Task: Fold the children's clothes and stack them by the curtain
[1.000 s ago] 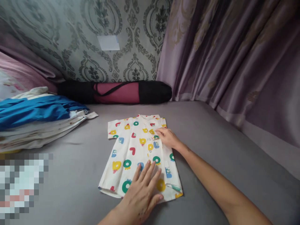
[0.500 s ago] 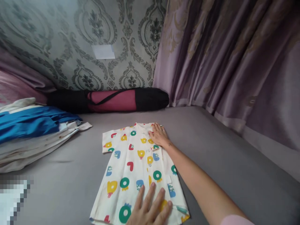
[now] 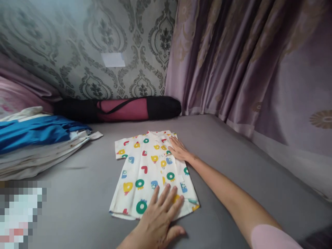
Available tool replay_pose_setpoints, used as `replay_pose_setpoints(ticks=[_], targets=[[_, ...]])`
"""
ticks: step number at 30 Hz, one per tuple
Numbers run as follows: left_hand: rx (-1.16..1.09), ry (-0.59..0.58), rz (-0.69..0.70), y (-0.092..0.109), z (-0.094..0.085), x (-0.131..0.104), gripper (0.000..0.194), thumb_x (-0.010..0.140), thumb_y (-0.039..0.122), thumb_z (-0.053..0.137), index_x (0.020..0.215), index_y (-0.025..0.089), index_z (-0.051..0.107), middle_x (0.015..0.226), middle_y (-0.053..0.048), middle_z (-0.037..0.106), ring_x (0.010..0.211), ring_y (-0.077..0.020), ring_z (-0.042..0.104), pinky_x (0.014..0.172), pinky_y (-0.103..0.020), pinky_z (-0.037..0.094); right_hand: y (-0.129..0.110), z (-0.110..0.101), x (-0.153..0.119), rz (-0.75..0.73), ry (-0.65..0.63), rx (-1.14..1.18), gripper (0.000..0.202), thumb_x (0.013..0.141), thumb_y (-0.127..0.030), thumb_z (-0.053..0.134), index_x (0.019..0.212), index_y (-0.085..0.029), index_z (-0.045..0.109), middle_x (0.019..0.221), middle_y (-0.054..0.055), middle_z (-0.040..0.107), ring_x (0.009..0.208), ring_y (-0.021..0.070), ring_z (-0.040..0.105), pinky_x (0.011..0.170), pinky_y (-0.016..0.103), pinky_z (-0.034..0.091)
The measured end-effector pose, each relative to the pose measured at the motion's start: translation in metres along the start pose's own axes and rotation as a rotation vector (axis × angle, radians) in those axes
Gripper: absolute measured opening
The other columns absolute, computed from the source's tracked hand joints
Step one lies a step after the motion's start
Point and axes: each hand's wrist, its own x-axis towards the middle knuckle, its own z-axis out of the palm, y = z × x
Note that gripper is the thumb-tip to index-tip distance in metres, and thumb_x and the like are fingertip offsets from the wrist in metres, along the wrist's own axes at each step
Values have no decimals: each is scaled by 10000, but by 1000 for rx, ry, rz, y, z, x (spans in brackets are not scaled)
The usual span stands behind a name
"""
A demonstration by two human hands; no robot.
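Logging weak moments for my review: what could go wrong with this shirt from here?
One sleeve seems folded in under the right hand; it might spring out if that hand lifts. The left hand, spread over the near end of the shirt, could leave wrinkles if it drags.

From afar I see a home, apparently a bedroom. A gray sheet [image 3: 77, 204] spreads around the left fingers [image 3: 164, 197], with patterned wallpaper [image 3: 140, 41] and a purple curtain [image 3: 202, 72] well beyond them and piled clothes [image 3: 38, 131] to their left.
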Motion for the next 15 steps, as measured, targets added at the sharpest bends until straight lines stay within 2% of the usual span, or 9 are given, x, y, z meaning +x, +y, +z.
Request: replay_pose_setpoints(ticks=[3,7,12,15], targets=[[-91,-56,-53,5,-12,-1,715,920,635,306,1521,274,164,1559,-102,252,1426,-330,230,1115,-552,244,-7,2,-38,-49,-32,-41,682,976,-486,197,1516,-71,183,1584,142,111,1462,244,79,1178,446,118],[-160,-113,-82,7,-17,1,691,925,633,297,1509,273,211,1559,-111,254,1436,-337,196,1123,-578,206,-23,5,-80,-93,-56,-64,676,983,-484,168,1517,-70,177,1582,137,118,1463,232,64,1183,458,83],[-254,-123,-173,7,-22,3,648,991,508,230,1510,128,154,1555,-169,235,1453,-280,158,1157,-532,183,-44,6,-127,-88,-92,-41,658,991,-483,152,1519,-92,183,1579,130,129,1460,224,80,1182,471,117],[-296,-98,-216,7,-24,3,618,1004,455,222,1492,83,157,1551,-190,234,1454,-255,164,1165,-499,203,-60,4,-155,-89,-94,-31,642,996,-475,154,1511,-99,225,1570,136,171,1456,220,110,1179,468,159]])
